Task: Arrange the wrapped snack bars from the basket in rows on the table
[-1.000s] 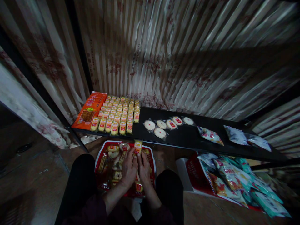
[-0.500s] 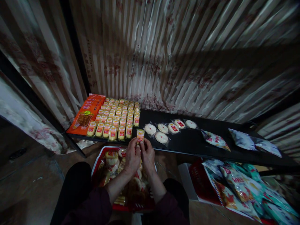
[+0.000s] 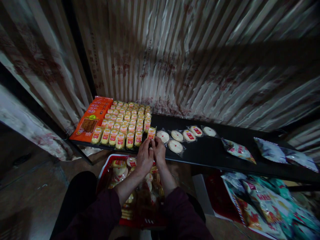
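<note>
Both my hands meet at the front edge of the black shelf, pinching one small wrapped snack cake with a red and orange label. My left hand grips its near end from the left, and my right hand from the right; the fingertips partly hide that end. The cake stands at the right end of the front row of similar wrapped cakes. Just right of my fingers lie round white wrapped cakes. Beneath my forearms is a red basket filled with more wrapped snacks.
A large orange snack bag lies at the shelf's left end. Several puffed snack bags rest toward the right. Below them, a box holds teal and white bags. A striped, printed curtain hangs behind the shelf.
Both hands have moved forward with the snack cake, from the shelf's front edge to the end of the front row. The view has shifted slightly left.
</note>
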A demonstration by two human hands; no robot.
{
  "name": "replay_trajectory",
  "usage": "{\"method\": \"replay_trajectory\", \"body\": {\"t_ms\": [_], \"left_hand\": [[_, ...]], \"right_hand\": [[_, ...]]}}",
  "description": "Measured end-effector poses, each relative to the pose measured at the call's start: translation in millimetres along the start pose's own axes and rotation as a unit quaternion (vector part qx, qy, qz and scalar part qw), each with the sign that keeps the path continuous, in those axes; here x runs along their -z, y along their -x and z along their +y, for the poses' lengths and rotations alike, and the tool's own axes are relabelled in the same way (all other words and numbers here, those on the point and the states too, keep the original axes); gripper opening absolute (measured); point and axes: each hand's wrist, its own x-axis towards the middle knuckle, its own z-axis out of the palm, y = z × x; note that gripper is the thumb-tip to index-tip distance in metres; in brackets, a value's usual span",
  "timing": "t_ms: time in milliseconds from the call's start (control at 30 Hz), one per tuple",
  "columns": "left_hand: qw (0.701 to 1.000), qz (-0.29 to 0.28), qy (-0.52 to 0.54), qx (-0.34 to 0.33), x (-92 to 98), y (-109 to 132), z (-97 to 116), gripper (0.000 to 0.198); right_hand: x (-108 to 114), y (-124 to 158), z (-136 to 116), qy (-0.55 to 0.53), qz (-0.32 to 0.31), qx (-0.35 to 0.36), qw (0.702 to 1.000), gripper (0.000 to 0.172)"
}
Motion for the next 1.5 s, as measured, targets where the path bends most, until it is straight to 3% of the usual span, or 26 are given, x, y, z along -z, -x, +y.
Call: {"method": "replay_trajectory", "body": {"t_ms": [300,567,733,1100,1500], "left_hand": [[1.000,-0.003,-0.010,-0.002,-6.2,-13.8,-5.5,0.042],[1.000,0.002,0.003,0.011,-9.1,-20.9,-7.5,0.041],[1.000,-0.015,-0.012,0.011,-11.5,-20.6,-9.3,0.046],[0.994,-0.052,-0.097,0.019,-11.0,-20.8,-9.6,0.053],[0.990,-0.054,-0.131,0.012,-10.2,-19.7,-11.1,0.055]], "right_hand": [[-10.1,-18.1,4.7,-0.011,-0.039,0.024,0.999,0.034],[-20.1,-22.6,13.3,-0.012,-0.025,0.035,0.999,0.030],[-19.2,-21.4,13.7,-0.017,-0.062,0.040,0.997,0.028],[-16.6,-21.4,3.9,0.070,-0.078,0.031,0.994,0.030],[-18.4,-20.4,2.7,0.028,-0.068,0.032,0.997,0.035]]}}
